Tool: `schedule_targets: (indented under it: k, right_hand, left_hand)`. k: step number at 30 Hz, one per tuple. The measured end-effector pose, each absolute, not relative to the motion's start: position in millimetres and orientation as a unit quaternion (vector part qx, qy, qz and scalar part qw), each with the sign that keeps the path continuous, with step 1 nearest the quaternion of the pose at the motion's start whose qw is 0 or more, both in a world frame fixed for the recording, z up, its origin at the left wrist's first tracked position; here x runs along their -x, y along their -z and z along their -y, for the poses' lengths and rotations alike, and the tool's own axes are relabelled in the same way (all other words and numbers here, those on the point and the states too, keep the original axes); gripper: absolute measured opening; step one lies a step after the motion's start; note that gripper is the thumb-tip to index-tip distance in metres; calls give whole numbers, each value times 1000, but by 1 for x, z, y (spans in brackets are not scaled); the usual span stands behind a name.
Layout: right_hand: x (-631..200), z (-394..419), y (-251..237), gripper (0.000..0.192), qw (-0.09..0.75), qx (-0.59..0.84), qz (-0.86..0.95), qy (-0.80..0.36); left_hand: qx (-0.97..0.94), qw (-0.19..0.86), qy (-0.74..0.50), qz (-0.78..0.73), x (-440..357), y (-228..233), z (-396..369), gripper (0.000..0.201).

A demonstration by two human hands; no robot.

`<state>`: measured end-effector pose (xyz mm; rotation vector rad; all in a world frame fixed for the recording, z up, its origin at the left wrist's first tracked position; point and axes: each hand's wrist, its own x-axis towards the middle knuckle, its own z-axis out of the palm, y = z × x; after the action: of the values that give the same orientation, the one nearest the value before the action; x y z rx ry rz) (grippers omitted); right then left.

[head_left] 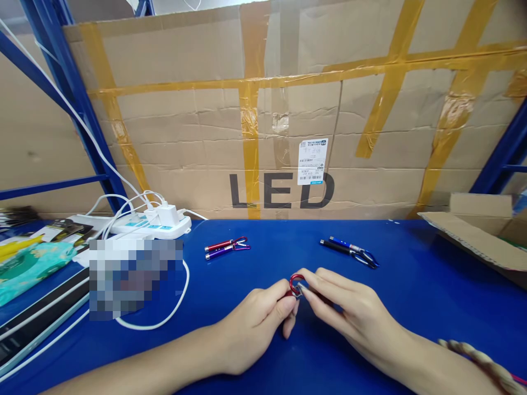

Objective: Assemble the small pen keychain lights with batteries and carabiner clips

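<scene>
Both my hands meet over the middle of the blue table, closed around a red carabiner clip (293, 281). Its curved red end and a bit of silver metal show between the fingertips; the rest is hidden. My left hand (259, 318) pinches it from the left, thumb on top. From the right, my right hand (349, 304) grips it between thumb and fingers. Farther back on the left lie a red penlight (218, 245) and a purple penlight (219, 253), each with a carabiner clip. On the right are a black penlight (335, 246) and a blue penlight (340, 242), their clips overlapping.
A white power strip (179, 224) with plugs and cables stands at the back left. Near it are a blurred-out patch (135, 280) and a teal packet (37, 269). A large taped carton (197, 148) walls the back. An open cardboard box (473, 236) sits right.
</scene>
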<state>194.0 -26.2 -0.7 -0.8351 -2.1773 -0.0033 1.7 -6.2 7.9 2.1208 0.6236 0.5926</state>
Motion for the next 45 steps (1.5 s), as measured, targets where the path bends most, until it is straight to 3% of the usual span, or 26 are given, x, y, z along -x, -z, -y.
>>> schedule_targets:
  k: [13, 31, 39, 45]
  right_hand:
    - [-193, 27, -3, 26, 400, 351, 846, -30]
    - [-193, 25, -5, 26, 421, 371, 827, -29]
    - [-195, 26, 0, 24, 356, 357, 862, -55]
    - [-200, 16, -2, 29, 275, 457, 846, -28]
  left_hand:
    - [-845, 405, -233, -261, -3, -9, 8, 31]
    - [-736, 514, -302, -321, -4, -5, 7, 32]
    - [-761, 463, -317, -326, -2, -3, 6, 20]
    - [-754, 432, -346, -354, -5, -8, 6, 14]
